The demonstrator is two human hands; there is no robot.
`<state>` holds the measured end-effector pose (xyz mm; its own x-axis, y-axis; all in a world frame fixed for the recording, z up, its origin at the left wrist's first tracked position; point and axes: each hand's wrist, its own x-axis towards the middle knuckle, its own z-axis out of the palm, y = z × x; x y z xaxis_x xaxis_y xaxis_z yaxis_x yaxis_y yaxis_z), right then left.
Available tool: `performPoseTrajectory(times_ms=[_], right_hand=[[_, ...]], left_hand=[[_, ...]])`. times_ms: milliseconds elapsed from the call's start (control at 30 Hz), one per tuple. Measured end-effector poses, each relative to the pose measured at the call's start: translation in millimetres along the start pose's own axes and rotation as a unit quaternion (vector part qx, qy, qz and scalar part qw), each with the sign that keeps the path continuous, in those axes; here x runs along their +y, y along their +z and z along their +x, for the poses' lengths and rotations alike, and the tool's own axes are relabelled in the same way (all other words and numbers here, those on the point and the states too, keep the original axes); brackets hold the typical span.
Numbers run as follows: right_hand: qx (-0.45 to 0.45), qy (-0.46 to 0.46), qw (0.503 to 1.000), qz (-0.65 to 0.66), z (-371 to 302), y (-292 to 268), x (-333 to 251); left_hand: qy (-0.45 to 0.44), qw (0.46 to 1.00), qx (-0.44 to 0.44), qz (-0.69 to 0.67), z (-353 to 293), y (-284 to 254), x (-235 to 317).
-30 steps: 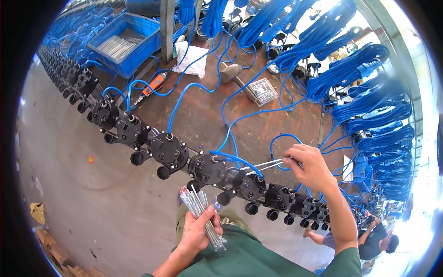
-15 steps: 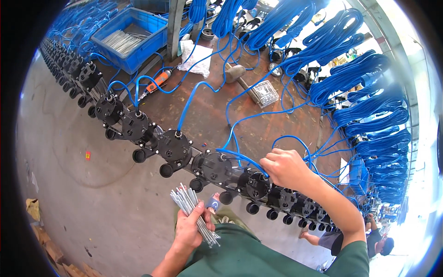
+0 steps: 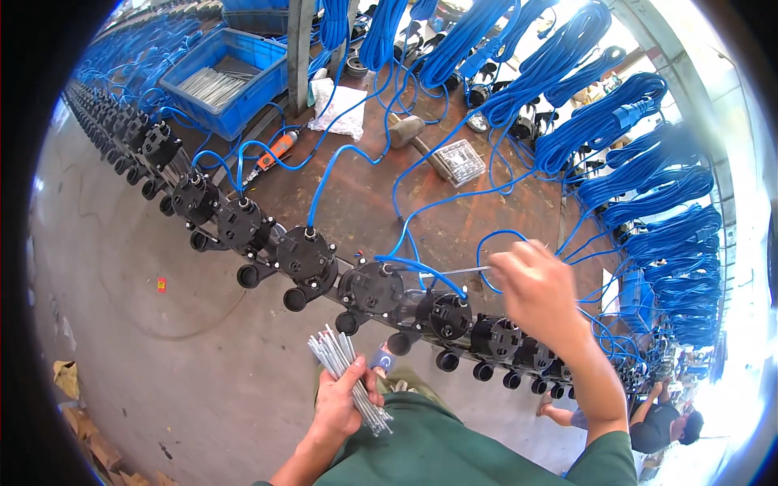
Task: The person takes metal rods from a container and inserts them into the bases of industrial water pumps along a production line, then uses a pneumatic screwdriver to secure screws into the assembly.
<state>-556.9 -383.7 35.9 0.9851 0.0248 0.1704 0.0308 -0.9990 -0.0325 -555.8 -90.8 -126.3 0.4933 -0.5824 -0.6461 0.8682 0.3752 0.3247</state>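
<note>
My left hand (image 3: 342,402) is closed around a bundle of thin metal rods (image 3: 332,355), held low in front of the dark green shirt. A single metal rod (image 3: 458,270) sticks out leftward from my closed right hand (image 3: 535,285), which is slightly smeared by motion. The rod lies above the row of black round housings, near a blue cable (image 3: 417,263). Just left of and below that hand sits one black housing (image 3: 448,314) with a blue cable joined to its top. Another black housing (image 3: 371,287) stands to its left.
On the brown table lie a mallet (image 3: 407,130), a printed white block (image 3: 462,162), an orange power tool (image 3: 278,151) and a white bag (image 3: 339,112). A blue crate (image 3: 235,113) holds more rods. Coiled blue cables (image 3: 600,121) hang at right. Another person (image 3: 655,429) is at lower right.
My right hand has moved right and away from the black housing, and a rod now shows in its fingers. My left hand stays nearly in place with the bundle.
</note>
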Motion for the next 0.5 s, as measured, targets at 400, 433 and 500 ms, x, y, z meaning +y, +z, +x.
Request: performPoseTrajectory(times_ms=[400, 433, 500], right_hand=[[-0.059, 0.15, 0.976, 0.144, -112.6, -1.1, -3.6], [-0.062, 0.156, 0.974, 0.155, -116.8, 8.5, -3.2], [-0.061, 0.162, 0.972, 0.16, -121.5, 25.5, -0.2]], left_hand=[[0.014, 0.999, -0.002, 0.031, -4.1, -2.3, -4.2], [-0.007, 1.0, 0.006, 0.029, -6.7, 3.8, -3.1], [-0.011, 0.999, -0.013, 0.036, -8.0, 6.8, -5.1]])
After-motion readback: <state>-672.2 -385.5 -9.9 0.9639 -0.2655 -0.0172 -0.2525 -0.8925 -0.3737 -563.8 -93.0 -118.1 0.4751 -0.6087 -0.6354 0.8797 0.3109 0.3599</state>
